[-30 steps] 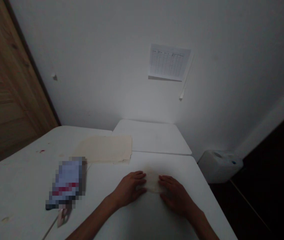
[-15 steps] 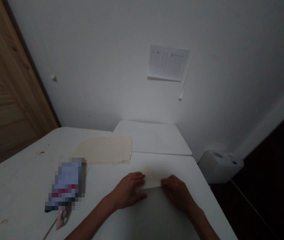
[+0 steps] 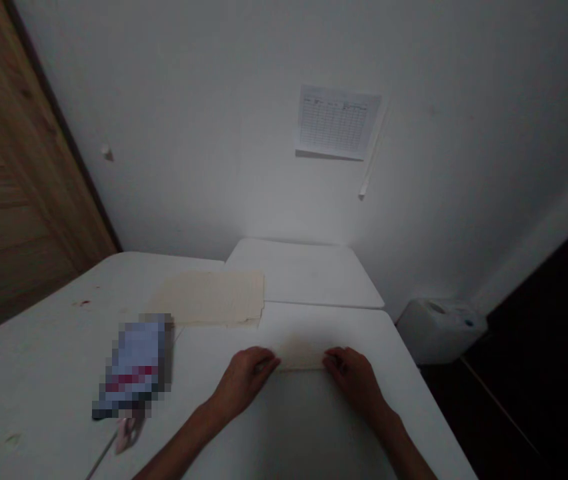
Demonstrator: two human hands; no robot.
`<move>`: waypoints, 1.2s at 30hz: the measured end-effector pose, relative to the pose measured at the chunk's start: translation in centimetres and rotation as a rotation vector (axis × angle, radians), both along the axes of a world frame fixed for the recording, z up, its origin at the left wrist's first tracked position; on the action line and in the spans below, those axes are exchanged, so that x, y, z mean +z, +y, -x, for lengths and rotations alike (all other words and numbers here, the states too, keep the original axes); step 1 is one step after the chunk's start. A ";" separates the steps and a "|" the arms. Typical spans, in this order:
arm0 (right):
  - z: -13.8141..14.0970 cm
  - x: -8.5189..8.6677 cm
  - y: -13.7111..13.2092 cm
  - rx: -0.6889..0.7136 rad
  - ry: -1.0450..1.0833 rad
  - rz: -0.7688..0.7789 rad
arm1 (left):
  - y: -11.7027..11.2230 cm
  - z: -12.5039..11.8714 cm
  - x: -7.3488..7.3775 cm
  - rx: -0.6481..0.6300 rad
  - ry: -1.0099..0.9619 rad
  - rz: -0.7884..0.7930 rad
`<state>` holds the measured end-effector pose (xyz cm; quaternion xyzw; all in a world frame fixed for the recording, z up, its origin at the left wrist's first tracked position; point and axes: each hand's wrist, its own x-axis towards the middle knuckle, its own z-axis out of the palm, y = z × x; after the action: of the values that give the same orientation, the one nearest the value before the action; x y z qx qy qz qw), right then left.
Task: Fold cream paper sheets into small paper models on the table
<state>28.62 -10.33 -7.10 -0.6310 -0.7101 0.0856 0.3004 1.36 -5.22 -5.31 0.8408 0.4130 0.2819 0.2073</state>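
A pale cream sheet of paper (image 3: 300,355) lies on the white table (image 3: 284,427) in front of me. My left hand (image 3: 243,381) rests at the sheet's left end with its fingers curled over the edge. At the right end, my right hand (image 3: 354,380) has its fingers bent down onto the paper. Both hands press the paper against the table, about a sheet's width apart.
A stack of cream sheets (image 3: 211,299) lies further back to the left. A blurred-out flat object (image 3: 134,365) sits at the left, with scissors (image 3: 124,432) below it. Behind stands a second white table (image 3: 309,273), and a white container (image 3: 439,330) is on the floor at right.
Both hands have moved apart along the sheet, the left hand to the left end, the right staying near the right end. The paper now looks narrower and flatter.
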 end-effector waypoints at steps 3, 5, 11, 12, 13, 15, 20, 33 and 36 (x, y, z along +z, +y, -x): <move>0.0 0.1 0.2 -0.014 0.043 0.026 | 0.3 0.5 0.0 -0.014 -0.055 0.044; -0.2 0.0 0.2 -0.007 0.067 0.026 | 0.5 1.2 0.1 -0.109 -0.088 0.069; -1.2 0.0 -0.7 0.130 0.109 0.026 | 0.4 3.1 -0.1 -0.320 -0.161 0.076; -1.3 0.0 -0.8 0.146 0.119 0.024 | 0.3 3.1 -0.1 -0.312 -0.153 0.066; -1.5 -0.1 -0.8 0.157 0.126 0.023 | 0.2 3.1 -0.1 -0.298 -0.142 0.056; -1.5 -0.1 -0.8 0.161 0.132 0.025 | 0.0 2.9 0.0 -0.247 -0.116 0.038; -0.9 -0.1 -0.3 0.064 0.101 0.027 | 0.2 1.7 0.0 0.007 -0.032 -0.018; 0.7 -0.8 0.6 -0.077 0.085 -0.015 | 0.8 0.1 -1.5 0.082 0.029 -0.162; 0.7 -1.0 0.4 -0.080 0.044 -0.037 | 0.8 0.1 -1.8 0.058 0.025 -0.183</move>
<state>27.92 -9.91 -8.10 -0.6513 -0.6789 0.0743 0.3306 1.29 -4.38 -7.14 0.8473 0.4123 0.3138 0.1162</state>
